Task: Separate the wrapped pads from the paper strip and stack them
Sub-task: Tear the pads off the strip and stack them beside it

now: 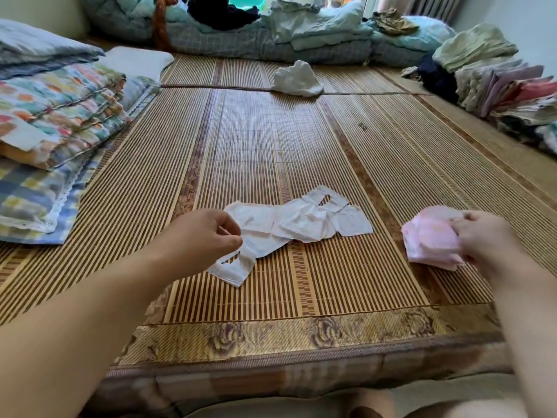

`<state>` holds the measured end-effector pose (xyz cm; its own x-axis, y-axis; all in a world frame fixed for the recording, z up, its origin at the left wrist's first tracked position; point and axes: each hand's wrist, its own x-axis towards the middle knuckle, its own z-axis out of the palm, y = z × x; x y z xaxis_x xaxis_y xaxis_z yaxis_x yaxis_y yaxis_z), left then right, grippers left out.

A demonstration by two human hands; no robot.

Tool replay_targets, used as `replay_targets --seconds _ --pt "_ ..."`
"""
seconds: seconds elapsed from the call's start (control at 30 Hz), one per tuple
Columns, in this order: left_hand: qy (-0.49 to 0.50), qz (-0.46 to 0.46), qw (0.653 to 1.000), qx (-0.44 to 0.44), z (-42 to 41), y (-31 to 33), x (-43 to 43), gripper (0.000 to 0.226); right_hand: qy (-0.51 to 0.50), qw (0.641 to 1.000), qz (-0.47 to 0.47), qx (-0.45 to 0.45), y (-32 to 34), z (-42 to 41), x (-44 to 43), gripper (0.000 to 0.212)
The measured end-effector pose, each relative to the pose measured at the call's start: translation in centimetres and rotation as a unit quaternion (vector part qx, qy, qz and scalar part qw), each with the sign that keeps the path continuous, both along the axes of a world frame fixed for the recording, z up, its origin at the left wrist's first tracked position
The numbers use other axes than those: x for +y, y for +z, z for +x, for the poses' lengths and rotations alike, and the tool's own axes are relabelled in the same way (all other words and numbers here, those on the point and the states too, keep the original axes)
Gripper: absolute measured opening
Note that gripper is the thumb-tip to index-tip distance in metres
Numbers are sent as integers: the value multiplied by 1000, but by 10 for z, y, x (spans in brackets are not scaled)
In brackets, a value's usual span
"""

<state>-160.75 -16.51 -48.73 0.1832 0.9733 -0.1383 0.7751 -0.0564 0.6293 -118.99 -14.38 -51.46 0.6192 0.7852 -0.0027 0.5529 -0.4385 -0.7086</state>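
Left hand (208, 233) pinches the near end of the crumpled white paper strip (298, 224), which trails rightward from it across the striped bamboo mat (301, 140). Right hand (485, 239) clasps the stack of pink wrapped pads (428, 239), resting on the mat. A loosened clasp could topple the stack. Beyond both hands lies a crumpled white cloth (297, 78), well clear; nothing obstructs.

Paper strip (298, 224): we are seeing thin, creased, matt white paper.
Wrapped pads (431, 239): soft pink wrapping.
Mat (301, 140): ribbed woven bamboo.
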Motion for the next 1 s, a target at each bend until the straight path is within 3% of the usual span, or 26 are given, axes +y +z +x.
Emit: replay_targets --seconds 0.37,0.6,0.67,0.77,0.87,1.0 --pt "23 6 998 54 -17 -12 9 4 3 996 -30 -82 -13 -12 7 38" --pt "76 26 985 155 -17 -22 17 43 29 982 -87 -163 1 -35 10 39" --pt "99 25 976 191 -18 -26 21 53 76 982 -37 -171 11 -61 11 38" --pt "118 17 973 199 -19 -31 26 56 223 965 58 -123 21 -122 8 33" --pt "97 24 980 169 -13 -35 29 50 359 924 48 -121 14 -182 5 31" --pt "75 54 976 195 -2 -42 31 50 415 898 -8 -148 -7 -224 11 37"
